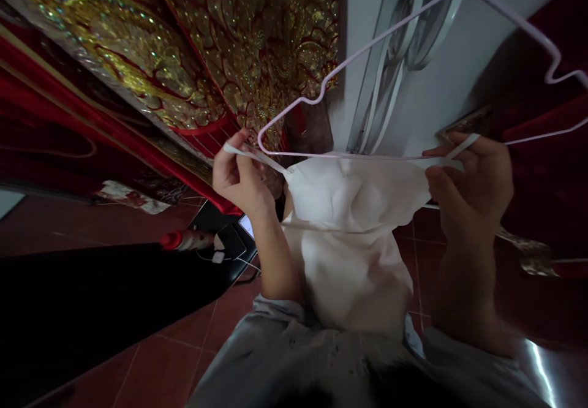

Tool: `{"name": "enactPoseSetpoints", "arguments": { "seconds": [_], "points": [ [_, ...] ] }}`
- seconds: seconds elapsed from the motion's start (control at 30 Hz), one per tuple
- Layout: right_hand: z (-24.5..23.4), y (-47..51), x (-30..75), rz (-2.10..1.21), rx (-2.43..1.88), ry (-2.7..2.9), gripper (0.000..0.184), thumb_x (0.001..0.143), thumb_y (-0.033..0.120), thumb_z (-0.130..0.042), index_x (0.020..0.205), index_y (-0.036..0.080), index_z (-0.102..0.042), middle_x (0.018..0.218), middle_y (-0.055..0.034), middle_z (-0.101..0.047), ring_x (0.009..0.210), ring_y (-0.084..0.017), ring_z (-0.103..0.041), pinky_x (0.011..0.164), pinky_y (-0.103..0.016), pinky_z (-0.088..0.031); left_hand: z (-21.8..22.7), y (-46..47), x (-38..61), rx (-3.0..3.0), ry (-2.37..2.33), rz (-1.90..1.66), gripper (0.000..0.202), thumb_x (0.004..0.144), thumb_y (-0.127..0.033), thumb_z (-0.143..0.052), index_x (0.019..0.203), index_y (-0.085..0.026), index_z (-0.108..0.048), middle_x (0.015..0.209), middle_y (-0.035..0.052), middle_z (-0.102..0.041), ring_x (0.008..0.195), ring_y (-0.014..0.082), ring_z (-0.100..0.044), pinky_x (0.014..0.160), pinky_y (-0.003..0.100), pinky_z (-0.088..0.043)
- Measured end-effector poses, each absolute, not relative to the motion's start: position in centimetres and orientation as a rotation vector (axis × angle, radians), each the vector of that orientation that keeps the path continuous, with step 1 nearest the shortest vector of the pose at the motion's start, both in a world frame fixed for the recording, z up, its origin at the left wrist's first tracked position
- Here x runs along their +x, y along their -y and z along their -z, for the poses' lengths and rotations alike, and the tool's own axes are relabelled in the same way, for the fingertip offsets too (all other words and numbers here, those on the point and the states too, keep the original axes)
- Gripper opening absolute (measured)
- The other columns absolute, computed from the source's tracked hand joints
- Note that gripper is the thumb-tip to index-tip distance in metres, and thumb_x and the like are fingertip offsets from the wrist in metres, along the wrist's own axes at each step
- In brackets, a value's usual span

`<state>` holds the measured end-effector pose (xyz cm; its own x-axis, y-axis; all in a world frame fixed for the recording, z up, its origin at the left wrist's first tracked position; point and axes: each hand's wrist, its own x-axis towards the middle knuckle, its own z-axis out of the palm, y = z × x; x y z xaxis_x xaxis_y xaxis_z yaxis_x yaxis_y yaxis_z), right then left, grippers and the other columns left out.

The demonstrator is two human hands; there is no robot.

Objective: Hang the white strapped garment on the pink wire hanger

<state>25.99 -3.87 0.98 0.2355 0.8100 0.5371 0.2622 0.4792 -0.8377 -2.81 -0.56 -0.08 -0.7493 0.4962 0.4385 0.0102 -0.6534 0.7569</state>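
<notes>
A white garment with thin straps [349,267] hangs in front of me, its top edge close to the lower bar of a pale pink hanger [367,46]. I cannot tell whether the cloth goes over that bar or lies just behind it. My left hand [245,178] is closed on one strap, stretching it out to the left below the hanger's left corner. On the other side, my right hand [475,178] pinches the second strap near the bar, its fingertips partly hidden. The hanger's hook is cut off at the top.
Red clothes with gold sequins [184,46] hang at the upper left. Behind the hanger stands a pale panel [441,89] with curved metal trim. A red-capped bottle [184,240], a phone [247,226] and a cable lie on a black surface at left. The floor has red tiles [169,359].
</notes>
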Motion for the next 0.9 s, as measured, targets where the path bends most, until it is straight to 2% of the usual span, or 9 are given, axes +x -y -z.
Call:
{"name": "enactPoseSetpoints", "arguments": {
  "seconds": [0.07, 0.13, 0.3, 0.37, 0.5, 0.6, 0.67, 0.77, 0.9],
  "points": [
    [-1.1, 3.8, 25.9, -0.524, -1.056, 1.316, 0.045, 0.080, 0.033, -0.087, 0.122, 0.029, -0.072, 0.102, -0.0064, -0.076, 0.087, -0.020, -0.073, 0.053, -0.025, -0.041, -1.1, 0.4, -3.4, 1.137, -1.136, -2.258, 0.024, 0.089, -0.026, -0.092, 0.108, -0.022, -0.079, 0.117, 0.0045, -0.081, 0.111, 0.0217, -0.075, 0.090, 0.034, -0.057],
    [-1.1, 3.8, 25.6, -0.527, -1.071, 1.311, 0.042, 0.081, 0.031, -0.085, 0.122, 0.029, -0.073, 0.105, -0.0065, -0.076, 0.088, -0.019, -0.073, 0.054, -0.025, -0.042, -2.4, 0.4, -3.4, 1.332, -1.036, -1.993, 0.041, 0.081, -0.025, -0.102, 0.114, -0.022, -0.080, 0.118, 0.0052, -0.081, 0.121, 0.0264, -0.074, 0.102, 0.040, -0.056],
    [-0.9, 3.9, 25.1, -0.515, -1.046, 1.267, 0.041, 0.078, 0.027, -0.086, 0.118, 0.028, -0.076, 0.105, -0.0065, -0.076, 0.090, -0.020, -0.075, 0.060, -0.028, -0.051, -5.4, 0.2, -3.1, 1.552, -1.046, -1.831, 0.019, 0.091, -0.035, -0.095, 0.091, -0.022, -0.081, 0.086, 0.0010, -0.073, 0.091, 0.0204, -0.072, 0.086, 0.034, -0.057],
    [-0.8, 4.1, 25.1, -0.528, -1.044, 1.266, 0.041, 0.080, 0.028, -0.085, 0.120, 0.028, -0.076, 0.104, -0.0061, -0.076, 0.084, -0.019, -0.074, 0.061, -0.028, -0.052, -6.3, 0.4, -3.0, 1.542, -1.080, -1.864, 0.022, 0.093, -0.041, -0.092, 0.092, -0.022, -0.081, 0.092, 0.0014, -0.077, 0.101, 0.0229, -0.074, 0.092, 0.035, -0.058],
    [-0.6, 4.0, 25.4, -0.505, -1.081, 1.287, 0.041, 0.081, 0.032, -0.086, 0.121, 0.028, -0.076, 0.106, -0.0065, -0.077, 0.085, -0.019, -0.073, 0.058, -0.027, -0.050, -6.8, 0.7, -2.5, 1.697, -1.015, -1.773, 0.031, 0.097, -0.049, -0.086, 0.117, -0.025, -0.084, 0.121, 0.0042, -0.081, 0.117, 0.0261, -0.073, 0.110, 0.041, -0.058],
    [-0.2, 3.9, 25.5, -0.507, -1.033, 1.268, 0.043, 0.081, 0.037, -0.088, 0.122, 0.030, -0.076, 0.105, -0.0072, -0.078, 0.088, -0.022, -0.076, 0.061, -0.030, -0.054, -5.1, 0.6, -1.1, 1.387, -0.908, -2.089, 0.026, 0.096, -0.032, -0.090, 0.119, -0.026, -0.081, 0.123, 0.0027, -0.078, 0.113, 0.0207, -0.074, 0.101, 0.033, -0.059],
    [0.0, 4.0, 25.1, -0.514, -0.998, 1.266, 0.044, 0.082, 0.039, -0.088, 0.125, 0.032, -0.077, 0.106, -0.0079, -0.079, 0.089, -0.023, -0.078, 0.061, -0.031, -0.056, -3.3, 0.4, 0.2, 1.022, -0.775, -2.202, 0.022, 0.099, -0.028, -0.086, 0.118, -0.028, -0.075, 0.112, -0.0008, -0.079, 0.095, 0.0149, -0.075, 0.088, 0.027, -0.060],
    [-0.3, 4.4, 24.5, -0.537, -1.021, 1.309, 0.046, 0.086, 0.037, -0.086, 0.131, 0.034, -0.079, 0.115, -0.0093, -0.083, 0.082, -0.021, -0.077, 0.055, -0.028, -0.051, -1.1, 0.4, 2.0, 0.825, -0.708, -1.931, 0.022, 0.108, -0.046, -0.072, 0.110, -0.025, -0.070, 0.091, 0.0021, -0.078, 0.081, 0.0180, -0.077, 0.078, 0.031, -0.063],
    [-1.1, 3.4, 27.7, -0.390, -1.091, 1.131, 0.031, 0.085, 0.034, -0.085, 0.115, 0.030, -0.089, 0.104, -0.0074, -0.084, 0.060, -0.015, -0.066, 0.043, -0.028, -0.043, -0.6, 0.8, 2.9, 0.847, -0.833, -1.803, 0.042, 0.108, -0.064, -0.064, 0.096, -0.024, -0.066, 0.081, 0.0034, -0.074, 0.096, 0.0231, -0.082, 0.088, 0.035, -0.066]
  ]
}}
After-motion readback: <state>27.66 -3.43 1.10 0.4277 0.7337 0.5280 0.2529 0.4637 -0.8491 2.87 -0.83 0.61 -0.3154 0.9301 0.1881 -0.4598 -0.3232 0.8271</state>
